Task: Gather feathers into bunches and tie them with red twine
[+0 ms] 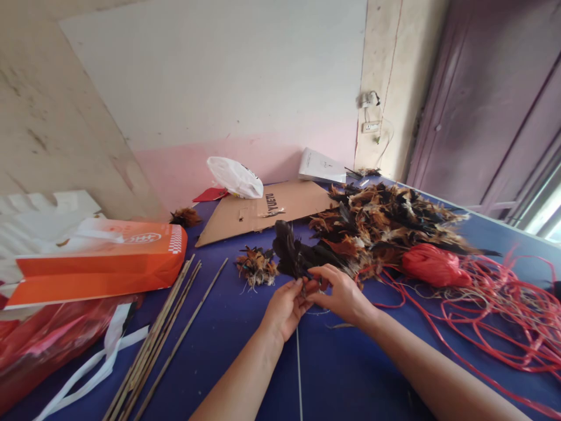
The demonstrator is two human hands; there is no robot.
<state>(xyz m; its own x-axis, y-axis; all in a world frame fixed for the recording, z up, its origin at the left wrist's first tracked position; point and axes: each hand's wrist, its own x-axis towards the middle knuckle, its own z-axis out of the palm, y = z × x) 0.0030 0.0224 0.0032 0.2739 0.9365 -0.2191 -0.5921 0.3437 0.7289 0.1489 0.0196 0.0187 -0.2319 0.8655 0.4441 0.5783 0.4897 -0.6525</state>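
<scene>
My left hand (287,307) pinches the lower ends of a small bunch of black feathers (287,248), which fans upward and to the left. Over the same stems my right hand (335,289) has its thumb and fingers closed near the left fingertips; what exactly it grips is hidden. Just left of the bunch lies a small bundle of brown and black feathers (255,268) with pale, stringy ends. Behind my right hand spreads a large heap of brown and black feathers (381,219).
Red plastic twine (433,266) lies tangled at the right of the blue table (333,374). Thin sticks (160,333) and an orange-and-white bag (144,269) lie left. Flat cardboard (258,213), a white plastic bag (234,177) and a white box (322,166) are at the back.
</scene>
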